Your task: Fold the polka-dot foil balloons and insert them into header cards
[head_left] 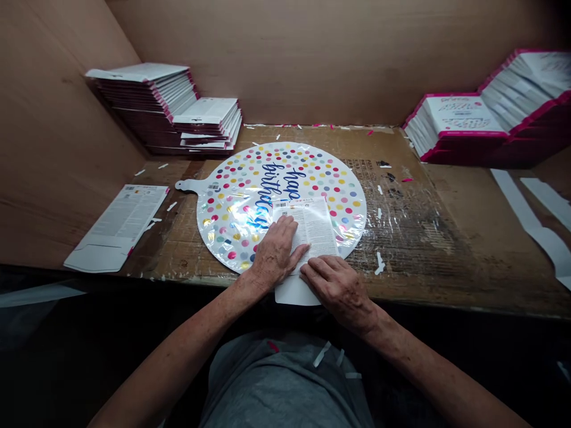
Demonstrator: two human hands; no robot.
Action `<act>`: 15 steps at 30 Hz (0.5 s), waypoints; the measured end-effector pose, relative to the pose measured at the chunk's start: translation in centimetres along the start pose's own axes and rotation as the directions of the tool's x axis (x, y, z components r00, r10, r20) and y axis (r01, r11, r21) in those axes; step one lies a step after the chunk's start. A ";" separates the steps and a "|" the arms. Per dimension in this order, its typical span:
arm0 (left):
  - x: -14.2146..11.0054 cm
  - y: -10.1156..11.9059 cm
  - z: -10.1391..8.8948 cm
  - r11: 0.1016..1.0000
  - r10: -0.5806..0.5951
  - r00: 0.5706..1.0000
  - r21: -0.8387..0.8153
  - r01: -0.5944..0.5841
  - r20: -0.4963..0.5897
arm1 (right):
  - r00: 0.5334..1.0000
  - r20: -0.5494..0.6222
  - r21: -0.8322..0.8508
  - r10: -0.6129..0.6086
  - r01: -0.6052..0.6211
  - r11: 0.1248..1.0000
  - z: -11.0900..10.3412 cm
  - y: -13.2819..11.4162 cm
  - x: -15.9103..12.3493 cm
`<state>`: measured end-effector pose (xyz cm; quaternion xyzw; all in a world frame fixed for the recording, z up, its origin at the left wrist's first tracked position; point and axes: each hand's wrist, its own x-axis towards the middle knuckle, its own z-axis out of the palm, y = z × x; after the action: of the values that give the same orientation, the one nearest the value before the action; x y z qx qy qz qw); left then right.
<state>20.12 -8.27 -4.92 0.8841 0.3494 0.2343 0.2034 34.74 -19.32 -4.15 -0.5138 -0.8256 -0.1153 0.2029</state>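
Observation:
A round foil balloon (285, 178) lies flat on the table, printed with multicoloured dots and blue script, its tab pointing left. A printed paper insert (316, 229) lies on its lower right part. My left hand (277, 252) rests flat on the insert's left side. My right hand (336, 288) lies on its lower edge, fingers spread and touching it. Below them, a white card piece (294, 292) sticks out past the balloon. Neither hand grips anything, and the hands hide part of the insert.
Stacks of flat printed packs (151, 98) stand at back left, and pink-edged packs (491, 116) at right. An unfolded card (118, 229) lies left on the worn wooden table (428, 202). White strips (530, 220) lie far right. Plywood walls (312, 59) surround the table.

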 end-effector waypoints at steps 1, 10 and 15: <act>0.1 0.0 0.0 1.000 -0.001 1.000 0.005 0.001 0.003 | 1.000 0.026 -0.006 0.001 -0.001 1.000 0.2 0.0 0.3; 0.5 0.1 0.1 0.999 0.008 1.000 0.040 -0.008 0.007 | 0.977 0.190 0.060 -0.100 0.090 0.994 -2.0 1.7 0.0; 1.7 0.0 0.2 0.996 0.063 0.997 0.061 -0.065 0.036 | 1.000 0.024 0.173 0.004 -0.008 0.985 -4.5 2.0 -5.0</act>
<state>21.33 -7.08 -4.63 0.9046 0.3243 0.2147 0.1743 39.49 -24.20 -2.49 -0.4982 -0.8332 -0.0365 0.2371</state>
